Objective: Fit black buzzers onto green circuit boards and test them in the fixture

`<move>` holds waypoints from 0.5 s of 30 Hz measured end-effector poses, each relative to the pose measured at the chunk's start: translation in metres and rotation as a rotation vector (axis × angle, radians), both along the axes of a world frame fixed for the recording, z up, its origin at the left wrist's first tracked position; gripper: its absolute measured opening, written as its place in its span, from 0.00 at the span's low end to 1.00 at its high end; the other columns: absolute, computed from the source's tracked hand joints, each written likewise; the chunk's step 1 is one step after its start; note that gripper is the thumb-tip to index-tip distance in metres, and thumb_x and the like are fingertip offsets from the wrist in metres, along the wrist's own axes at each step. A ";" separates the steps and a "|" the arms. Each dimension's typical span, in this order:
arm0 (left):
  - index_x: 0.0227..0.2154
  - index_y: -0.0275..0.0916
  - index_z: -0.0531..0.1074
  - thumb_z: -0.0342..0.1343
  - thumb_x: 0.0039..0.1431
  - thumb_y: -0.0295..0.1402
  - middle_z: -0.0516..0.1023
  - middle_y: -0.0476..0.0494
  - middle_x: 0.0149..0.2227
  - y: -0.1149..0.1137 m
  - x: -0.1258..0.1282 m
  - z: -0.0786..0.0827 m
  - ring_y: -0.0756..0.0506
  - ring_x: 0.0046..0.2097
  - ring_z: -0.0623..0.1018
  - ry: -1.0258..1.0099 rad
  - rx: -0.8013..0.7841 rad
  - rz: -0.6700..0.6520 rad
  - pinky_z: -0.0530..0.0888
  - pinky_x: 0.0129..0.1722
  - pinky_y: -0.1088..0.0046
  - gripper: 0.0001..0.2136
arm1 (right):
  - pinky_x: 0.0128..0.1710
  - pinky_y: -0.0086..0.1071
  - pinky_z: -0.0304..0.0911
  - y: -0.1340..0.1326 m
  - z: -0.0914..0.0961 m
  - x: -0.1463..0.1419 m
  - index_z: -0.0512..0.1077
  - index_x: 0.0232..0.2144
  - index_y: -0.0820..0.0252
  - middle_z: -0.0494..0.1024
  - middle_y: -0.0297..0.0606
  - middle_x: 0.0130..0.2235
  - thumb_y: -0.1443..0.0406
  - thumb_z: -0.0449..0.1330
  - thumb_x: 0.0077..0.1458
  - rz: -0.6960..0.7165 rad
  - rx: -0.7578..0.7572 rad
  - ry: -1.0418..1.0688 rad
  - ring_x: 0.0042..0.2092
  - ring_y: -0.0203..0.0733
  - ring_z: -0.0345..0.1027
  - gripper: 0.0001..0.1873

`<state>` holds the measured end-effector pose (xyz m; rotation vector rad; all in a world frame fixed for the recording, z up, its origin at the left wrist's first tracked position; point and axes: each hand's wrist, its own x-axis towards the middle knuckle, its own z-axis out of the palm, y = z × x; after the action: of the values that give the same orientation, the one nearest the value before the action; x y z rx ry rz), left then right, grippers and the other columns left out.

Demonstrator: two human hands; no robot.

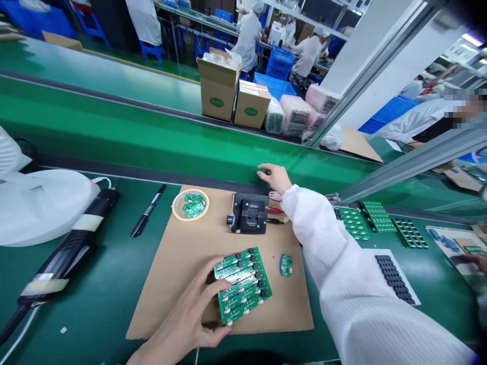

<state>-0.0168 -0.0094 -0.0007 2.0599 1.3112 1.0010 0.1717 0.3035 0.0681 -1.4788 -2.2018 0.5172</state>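
Observation:
My left hand (192, 304) grips a green circuit board panel (245, 284) by its left edge, above a brown cardboard sheet (182, 253). Rows of black round parts and white connectors show on the panel. My right hand (277, 178) reaches out past a black test fixture (249, 215), near the green back wall of the bench. Its fingers are curled together around a small dark thing that I cannot make out. A small circuit board (286, 265) lies on the cardboard to the right of the panel. Several small boards (195, 205) sit inside a tape roll (176, 207).
A black marker (148, 210) and a black taped electric screwdriver (68, 248) lie at left, beside a white rounded device (45, 208). More board panels (378, 215) and a sheet of black parts (393, 279) are at right. Cartons (218, 91) stand behind the wall; people work beyond.

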 end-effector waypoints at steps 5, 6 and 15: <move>0.52 0.46 0.60 0.61 0.41 0.27 0.58 0.35 0.64 0.004 -0.011 0.004 0.33 0.62 0.67 0.042 0.022 -0.018 0.75 0.52 0.58 0.32 | 0.51 0.38 0.66 -0.112 0.011 0.050 0.67 0.51 0.57 0.75 0.42 0.50 0.63 0.57 0.60 0.021 0.149 0.268 0.50 0.44 0.71 0.16; 0.52 0.46 0.61 0.61 0.42 0.28 0.58 0.36 0.63 0.006 -0.014 0.004 0.33 0.61 0.67 0.048 0.043 -0.019 0.75 0.52 0.58 0.31 | 0.53 0.41 0.64 -0.139 0.006 0.057 0.67 0.50 0.55 0.75 0.42 0.50 0.63 0.57 0.60 0.020 0.192 0.286 0.52 0.45 0.69 0.15; 0.51 0.51 0.63 0.61 0.45 0.31 0.65 0.41 0.61 0.021 -0.025 0.017 0.33 0.57 0.73 0.111 0.031 -0.015 0.78 0.47 0.61 0.27 | 0.60 0.51 0.57 -0.207 -0.026 0.095 0.67 0.54 0.52 0.73 0.41 0.56 0.67 0.55 0.59 0.188 0.108 0.014 0.61 0.47 0.62 0.20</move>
<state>-0.0417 0.0113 0.0161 2.1726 1.3404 0.9178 0.2670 0.0961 0.0426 -1.2174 -2.3321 0.4580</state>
